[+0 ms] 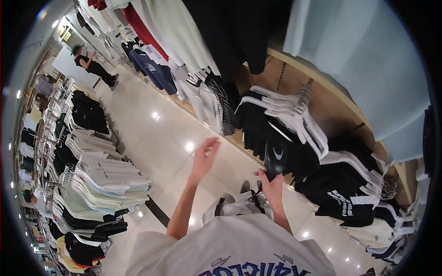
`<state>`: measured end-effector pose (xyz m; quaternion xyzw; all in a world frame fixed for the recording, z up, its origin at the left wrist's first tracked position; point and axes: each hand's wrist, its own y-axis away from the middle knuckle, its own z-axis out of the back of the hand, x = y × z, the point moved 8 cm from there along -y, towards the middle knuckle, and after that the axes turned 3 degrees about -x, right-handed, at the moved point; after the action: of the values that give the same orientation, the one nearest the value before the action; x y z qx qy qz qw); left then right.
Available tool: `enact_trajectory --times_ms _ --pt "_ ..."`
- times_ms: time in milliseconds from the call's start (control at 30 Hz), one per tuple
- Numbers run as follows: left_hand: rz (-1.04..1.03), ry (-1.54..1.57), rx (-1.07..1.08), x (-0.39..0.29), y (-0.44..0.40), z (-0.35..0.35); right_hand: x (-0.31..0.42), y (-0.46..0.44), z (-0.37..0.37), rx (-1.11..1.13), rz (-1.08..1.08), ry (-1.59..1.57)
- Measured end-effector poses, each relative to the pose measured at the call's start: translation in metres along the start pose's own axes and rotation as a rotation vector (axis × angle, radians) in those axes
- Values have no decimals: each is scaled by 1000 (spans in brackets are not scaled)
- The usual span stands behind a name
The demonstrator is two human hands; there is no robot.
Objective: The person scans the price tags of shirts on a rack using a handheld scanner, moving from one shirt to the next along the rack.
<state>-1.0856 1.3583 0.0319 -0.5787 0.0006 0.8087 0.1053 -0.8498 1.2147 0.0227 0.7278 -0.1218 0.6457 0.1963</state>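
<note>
In my right hand (271, 187) is a black handheld device (275, 161) with a rounded head and a pale crescent mark; its exact kind is unclear. My fingers wrap its narrow lower end, and the head is in front of black shirts (254, 126) on white hangers (297, 110). I cannot tell whether it touches the cloth. Raised over the aisle, my left hand (205, 155) has loosely bent fingers and holds nothing. Striped shirts (198, 99) hang beyond it.
Black printed shirts (338, 191) hang at the right. A light blue garment (354, 60) hangs close overhead. Across the tiled aisle (159, 122) stands a long rack of pale shirts (108, 177). Another person (94, 66) stands at the far end.
</note>
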Motion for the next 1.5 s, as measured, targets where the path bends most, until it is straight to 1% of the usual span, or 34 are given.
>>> enact_trajectory --times_ms 100,133,200,233,300,333,400,500,533,567,633,667,733,767,833,867,900,967,1000,1033,1067,1100,1167,1233,1300,1367,1400,1433,1467,1500 --pt "-2 83 -215 34 -57 49 0 -10 -12 -30 -31 6" --pt "-6 94 -215 33 -73 58 0 -13 -15 -39 -34 -3" --pt "-5 92 -338 34 -101 84 -4 -18 -20 -54 -21 6" --pt "-9 103 -323 39 -118 90 -4 -19 -23 -71 -17 11" --pt "-30 45 -373 50 -154 104 -3 -24 -31 -117 -31 16" --pt "-38 59 -349 53 -173 107 -2 -27 -35 -144 -24 20" --pt "-30 102 -367 62 -205 116 -1 -30 -48 -196 -11 45" --pt "-40 186 -309 73 -252 121 0 -33 -76 -318 -3 110" --pt "-36 223 -254 71 -263 121 2 -34 -88 -347 -4 109" --pt "-38 231 -225 74 -277 122 3 -36 -101 -355 -41 141" --pt "-173 413 -139 73 -296 121 3 -40 -126 -384 -83 184" --pt "-162 425 -118 80 -302 123 2 -40 -140 -397 -71 171" --pt "-121 346 31 79 -307 123 10 -40 -167 -427 -47 148" --pt "-115 358 48 79 -308 127 11 -41 -178 -445 -51 157" --pt "54 255 218 94 -304 120 15 -39 -197 -476 -38 141" --pt "65 218 264 98 -302 118 19 -39 -205 -490 -52 161" --pt "73 222 278 94 -296 117 20 -39 -212 -503 -61 166" --pt "-1 576 218 60 -280 122 24 -40 -225 -500 -48 173" --pt "6 578 222 55 -273 122 27 -40 -231 -508 -57 165" --pt "7 643 208 50 -267 124 28 -42 -236 -510 -62 169" --pt "7 709 190 49 -264 128 32 -44 -242 -497 -43 173" --pt "13 712 184 53 -262 131 34 -45 -246 -480 -25 178" --pt "85 673 322 64 -255 124 34 -49 -250 -454 -20 208" --pt "116 646 341 56 -248 128 34 -55 -254 -422 -13 233" --pt "149 610 368 52 -237 127 35 -58 -255 -433 47 186" --pt "355 884 383 56 -225 118 35 -59 -254 -422 14 166" --pt "356 872 388 54 -222 117 35 -57 -253 -415 -12 155" --pt "380 927 399 50 -220 115 37 -55 -253 -421 -12 144" --pt "402 983 411 45 -217 112 43 -54 -254 -427 36 103" --pt "395 975 417 37 -215 111 47 -53 -255 -430 86 62"
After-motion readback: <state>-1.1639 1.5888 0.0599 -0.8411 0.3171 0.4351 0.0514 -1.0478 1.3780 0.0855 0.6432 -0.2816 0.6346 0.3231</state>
